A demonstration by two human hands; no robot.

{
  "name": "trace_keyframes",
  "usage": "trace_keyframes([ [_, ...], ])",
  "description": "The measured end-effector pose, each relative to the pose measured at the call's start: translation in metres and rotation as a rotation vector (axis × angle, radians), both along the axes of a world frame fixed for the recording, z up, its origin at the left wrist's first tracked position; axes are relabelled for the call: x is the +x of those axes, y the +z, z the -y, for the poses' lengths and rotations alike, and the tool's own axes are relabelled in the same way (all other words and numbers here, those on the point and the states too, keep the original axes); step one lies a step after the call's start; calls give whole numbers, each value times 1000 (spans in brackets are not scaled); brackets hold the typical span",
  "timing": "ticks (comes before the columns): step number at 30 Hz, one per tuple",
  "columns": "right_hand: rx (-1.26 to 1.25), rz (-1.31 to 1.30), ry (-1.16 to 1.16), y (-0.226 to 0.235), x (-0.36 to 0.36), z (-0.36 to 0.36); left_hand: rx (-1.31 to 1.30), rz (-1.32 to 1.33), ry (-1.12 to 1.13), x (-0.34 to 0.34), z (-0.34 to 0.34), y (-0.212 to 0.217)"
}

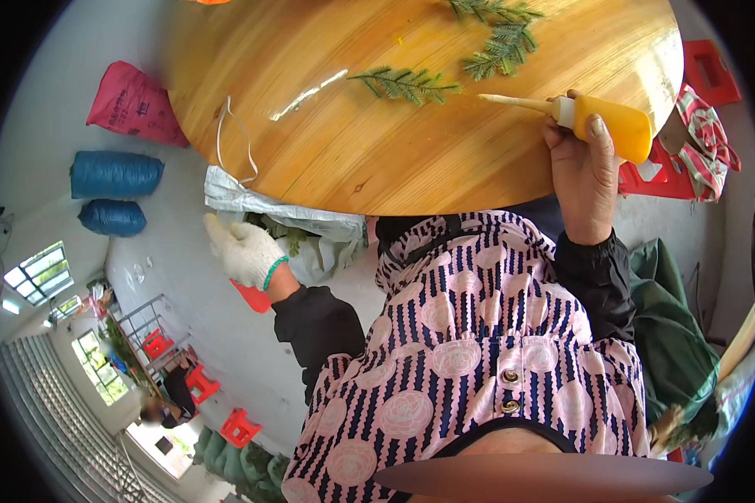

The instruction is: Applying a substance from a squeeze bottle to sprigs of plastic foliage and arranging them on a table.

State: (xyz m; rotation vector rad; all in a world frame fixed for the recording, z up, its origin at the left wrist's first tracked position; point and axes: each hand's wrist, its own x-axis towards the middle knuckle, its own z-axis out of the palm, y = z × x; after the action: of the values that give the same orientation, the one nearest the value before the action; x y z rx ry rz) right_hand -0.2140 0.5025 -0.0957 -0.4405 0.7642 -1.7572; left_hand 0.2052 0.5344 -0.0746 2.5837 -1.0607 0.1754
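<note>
My right hand [583, 172], bare, is closed around a yellow squeeze bottle [617, 126] with a white collar and a long pale nozzle. The bottle is tilted over the table's near right part, its nozzle pointing left. Just beyond the nozzle tip a green artificial pine sprig [407, 85] lies on the round wooden table [310, 159]. Farther back lie more pine sprigs [507, 46]. My left hand [247, 254], in a white knit glove with a green cuff, is off the table's near left edge with fingers stretched out. It is beside an open white sack [268, 201] with greenery inside.
A white cord loop [231, 142] lies over the table's left edge. At left on the floor are a pink sack [134, 105] and blue bundles [116, 176]. Red stools [239, 427] stand lower left. Right of the table are a red stool with a striped cloth [700, 142] and green fabric [667, 327].
</note>
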Motion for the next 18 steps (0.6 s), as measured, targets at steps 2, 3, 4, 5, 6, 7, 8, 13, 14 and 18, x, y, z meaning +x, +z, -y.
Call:
trace_keyframes([
  [2, 4, 13, 7, 0, 3, 4, -343, 297, -363, -34, 16, 25],
  [3, -10, 22, 5, 5, 0, 0, -446, 108, -609, -51, 30, 31],
  [4, -6, 14, -5, -1, 0, 0, -526, -95, -843, -67, 51, 24],
  [5, -5, 0, -5, -2, -4, 1, -367, -79, -1018, -92, 72, 33],
  [6, -11, -6, 12, -1, -3, 3, -250, -60, -1141, -107, 88, 38],
  [7, -13, -7, 5, -1, -1, 4, -173, 11, -1192, -122, 104, 35],
  [8, -19, 21, 14, 1, 1, 5, -95, -18, -1213, -125, 116, 27],
  [13, 5, 50, -9, 3, 9, 2, -12, -94, -1073, -137, 122, 16],
  [14, 13, 40, 2, 5, 9, 2, -130, -252, -975, -135, 116, 2],
  [18, 22, 21, 25, 5, 5, 0, -112, -449, -737, -168, 94, 32],
])
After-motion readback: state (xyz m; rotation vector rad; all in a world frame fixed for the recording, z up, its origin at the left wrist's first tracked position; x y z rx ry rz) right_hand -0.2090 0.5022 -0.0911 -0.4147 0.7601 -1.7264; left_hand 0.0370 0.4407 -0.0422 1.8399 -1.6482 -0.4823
